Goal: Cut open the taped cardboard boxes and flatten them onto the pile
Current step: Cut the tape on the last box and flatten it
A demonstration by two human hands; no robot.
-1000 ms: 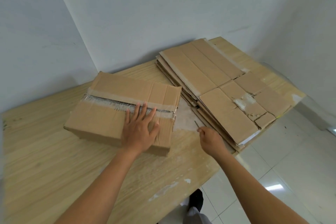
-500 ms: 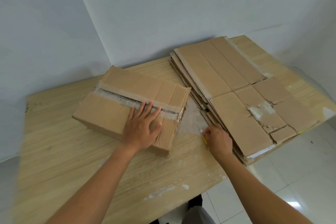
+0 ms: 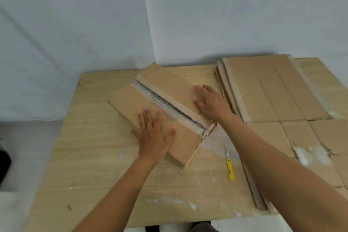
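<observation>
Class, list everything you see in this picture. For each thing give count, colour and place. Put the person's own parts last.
box: one, brown, crinkled tape along its top seam, on the table left of the pile
pile: one stack of flattened brown cardboard, right part of the table
knife: one, yellow handle, on the table between box and pile
table: one, light wood, in the corner
walls: two, white, behind the table
left hand: one, flat on the box's near flap
right hand: one, flat on the box's far flap
</observation>
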